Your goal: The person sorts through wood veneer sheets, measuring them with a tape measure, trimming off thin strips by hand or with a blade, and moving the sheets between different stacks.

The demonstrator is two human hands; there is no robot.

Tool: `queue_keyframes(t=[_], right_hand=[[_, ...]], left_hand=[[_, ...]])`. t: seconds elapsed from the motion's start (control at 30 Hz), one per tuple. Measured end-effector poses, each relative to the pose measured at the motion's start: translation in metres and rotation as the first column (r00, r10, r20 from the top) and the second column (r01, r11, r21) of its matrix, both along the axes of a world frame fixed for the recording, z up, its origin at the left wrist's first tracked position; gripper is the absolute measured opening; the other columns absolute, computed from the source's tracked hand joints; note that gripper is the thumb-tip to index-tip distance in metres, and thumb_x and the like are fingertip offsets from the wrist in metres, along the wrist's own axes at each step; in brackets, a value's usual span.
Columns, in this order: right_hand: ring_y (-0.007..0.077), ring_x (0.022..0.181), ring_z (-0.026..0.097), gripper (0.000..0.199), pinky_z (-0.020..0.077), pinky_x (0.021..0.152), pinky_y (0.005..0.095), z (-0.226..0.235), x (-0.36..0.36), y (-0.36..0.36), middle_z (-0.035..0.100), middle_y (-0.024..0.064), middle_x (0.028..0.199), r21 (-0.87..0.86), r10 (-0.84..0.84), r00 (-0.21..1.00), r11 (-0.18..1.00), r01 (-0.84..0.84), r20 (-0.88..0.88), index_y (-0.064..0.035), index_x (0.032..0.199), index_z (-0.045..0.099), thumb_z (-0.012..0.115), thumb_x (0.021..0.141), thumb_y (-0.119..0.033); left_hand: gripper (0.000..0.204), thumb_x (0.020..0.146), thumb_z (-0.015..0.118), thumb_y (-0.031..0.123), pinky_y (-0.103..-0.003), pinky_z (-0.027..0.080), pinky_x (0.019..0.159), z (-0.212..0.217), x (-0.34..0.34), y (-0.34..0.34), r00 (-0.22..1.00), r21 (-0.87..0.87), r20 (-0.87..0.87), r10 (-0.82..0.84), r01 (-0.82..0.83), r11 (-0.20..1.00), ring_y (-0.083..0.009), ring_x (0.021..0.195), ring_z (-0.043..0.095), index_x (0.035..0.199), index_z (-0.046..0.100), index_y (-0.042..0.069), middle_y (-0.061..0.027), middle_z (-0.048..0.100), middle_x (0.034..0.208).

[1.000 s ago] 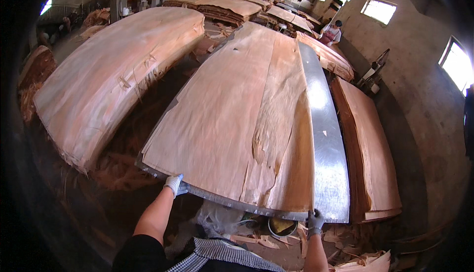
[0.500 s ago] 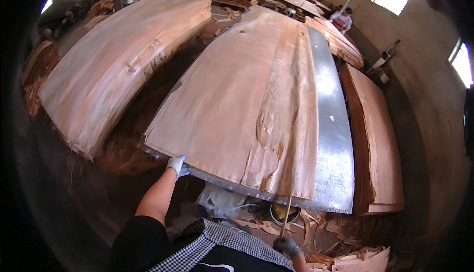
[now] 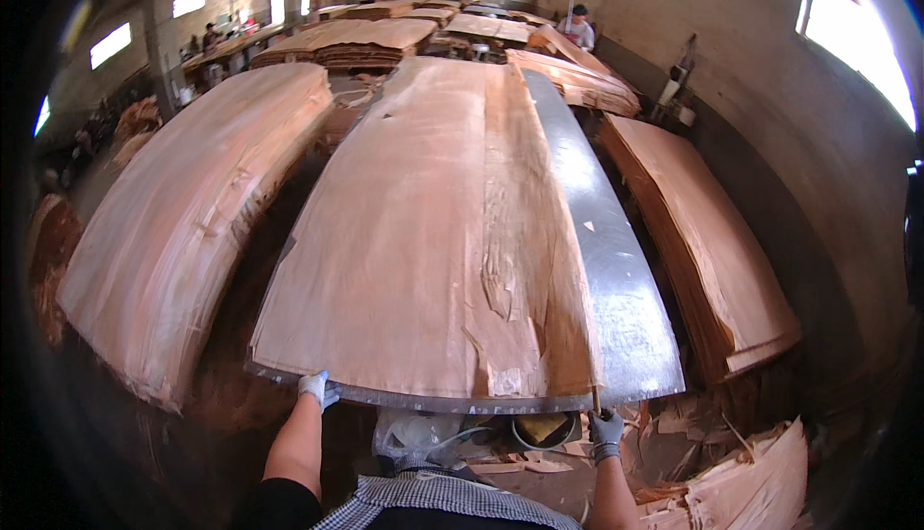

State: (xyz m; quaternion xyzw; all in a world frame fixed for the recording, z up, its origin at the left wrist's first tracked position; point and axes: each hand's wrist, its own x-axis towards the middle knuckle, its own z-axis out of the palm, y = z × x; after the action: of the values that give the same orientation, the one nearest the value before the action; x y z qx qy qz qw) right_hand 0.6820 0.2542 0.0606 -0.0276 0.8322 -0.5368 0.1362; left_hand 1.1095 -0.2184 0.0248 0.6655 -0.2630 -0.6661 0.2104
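Note:
A large pale wood veneer sheet [image 3: 385,241] lies over a metal-topped table [image 3: 626,309], and the bare metal shows along its right side. At the sheet's near left corner, my gloved left hand [image 3: 318,389] is closed on the edge, thumb by the veneer and fingers lower at the table's rim. My gloved right hand [image 3: 606,432] is closed round a thin stick [image 3: 596,398] at the near right edge. Only a short end of the stick shows. A darker, rough strip of veneer [image 3: 525,260] with a split runs lengthwise on the right part.
Thick veneer stacks stand to the left [image 3: 192,212] and right [image 3: 707,232] of the table. Below the near edge are a bucket [image 3: 546,431], a clear plastic bag [image 3: 414,434] and torn veneer scraps [image 3: 741,482]. A person [image 3: 577,27] stands at the far right.
My right hand has risen toward the table's near edge, and less of the stick shows. My left hand remains at the near left edge. The view has tilted up, showing more of the room.

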Motion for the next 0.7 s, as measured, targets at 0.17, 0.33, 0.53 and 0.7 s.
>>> queue_keyframes(t=[0.17, 0.33, 0.53, 0.7], right_hand=[[0.0255, 0.053, 0.059, 0.026, 0.0454, 0.050, 0.0357, -0.010, -0.021, 0.066, 0.060, 0.0110, 0.060, 0.510, 0.157, 0.825, 0.842, 0.175, -0.543, -0.0047, 0.075, 0.061, 0.067, 0.075, -0.030], [0.0383, 0.069, 0.058, 0.023, 0.0454, 0.060, 0.0434, -0.002, -0.009, 0.137, 0.060, 0.0182, 0.071, 0.702, 0.058, 0.919, 0.664, 0.256, -0.389, -0.0092, 0.077, 0.059, 0.060, 0.077, -0.032], [0.0339, 0.067, 0.061, 0.028, 0.0473, 0.059, 0.0418, 0.020, -0.019, 0.099, 0.062, 0.0155, 0.072, 0.592, 0.067, 0.930, 0.787, 0.173, -0.361, -0.0105, 0.082, 0.065, 0.063, 0.074, -0.037], [0.0289, 0.055, 0.058, 0.031, 0.0438, 0.054, 0.0360, 0.006, -0.066, 0.077, 0.059, 0.0151, 0.062, 0.442, -0.010, 0.892, 0.866, 0.233, -0.452, -0.0045, 0.076, 0.066, 0.069, 0.071, -0.035]], left_hand=[[0.026, 0.088, 0.054, 0.023, -0.052, 0.049, 0.071, -0.020, -0.010, -0.010, 1.000, 0.011, 0.013, -0.016, 0.015, 1.000, -0.0323, 0.080, 0.062, 0.110, 0.051, 0.011, -0.0119, 0.061, 0.096], [0.024, 0.087, 0.055, 0.021, -0.051, 0.050, 0.070, -0.018, -0.013, -0.007, 0.997, -0.013, 0.070, 0.015, -0.014, 1.000, -0.0315, 0.078, 0.063, 0.109, 0.051, 0.012, -0.0100, 0.060, 0.092], [0.025, 0.085, 0.058, 0.020, -0.052, 0.050, 0.067, -0.016, -0.007, -0.007, 0.989, -0.068, 0.134, 0.066, -0.057, 0.996, -0.0322, 0.077, 0.062, 0.107, 0.052, 0.010, -0.0139, 0.059, 0.096], [0.029, 0.084, 0.059, 0.019, -0.053, 0.050, 0.066, -0.024, -0.007, -0.015, 0.987, -0.085, 0.152, 0.046, -0.034, 0.996, -0.0342, 0.080, 0.061, 0.110, 0.050, 0.009, -0.0152, 0.059, 0.096]])
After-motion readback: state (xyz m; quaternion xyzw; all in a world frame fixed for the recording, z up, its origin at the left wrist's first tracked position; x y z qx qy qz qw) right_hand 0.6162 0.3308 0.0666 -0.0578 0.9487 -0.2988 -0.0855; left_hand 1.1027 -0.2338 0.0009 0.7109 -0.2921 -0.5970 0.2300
